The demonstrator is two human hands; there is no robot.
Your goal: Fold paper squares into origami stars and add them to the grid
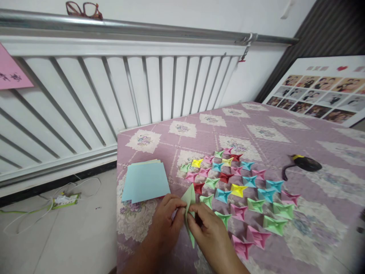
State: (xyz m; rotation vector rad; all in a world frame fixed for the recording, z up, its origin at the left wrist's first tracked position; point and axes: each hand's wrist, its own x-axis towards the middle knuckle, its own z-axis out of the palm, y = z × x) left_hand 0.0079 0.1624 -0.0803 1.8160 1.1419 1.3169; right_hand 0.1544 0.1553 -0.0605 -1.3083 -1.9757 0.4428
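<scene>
Between my two hands is a pale green piece of folded paper [190,196], long and pointed at its top and bottom ends. My left hand [170,215] pinches its left edge, while my right hand [203,220] grips it from the right with thumb and fingers. Just beyond and to the right, several small folded paper boats [223,195] in pink, green, blue, yellow and red stand in rows. A stack of light blue paper sheets [146,182] lies to the left of my hands, with paler sheets showing under its far edge.
A purple floral tablecloth [159,146] covers the table. At the right lies a black object with a yellow band [307,163]. Behind the table are a white radiator [167,85] and a photo board [321,91]. A power strip [66,201] with cables sits on the floor.
</scene>
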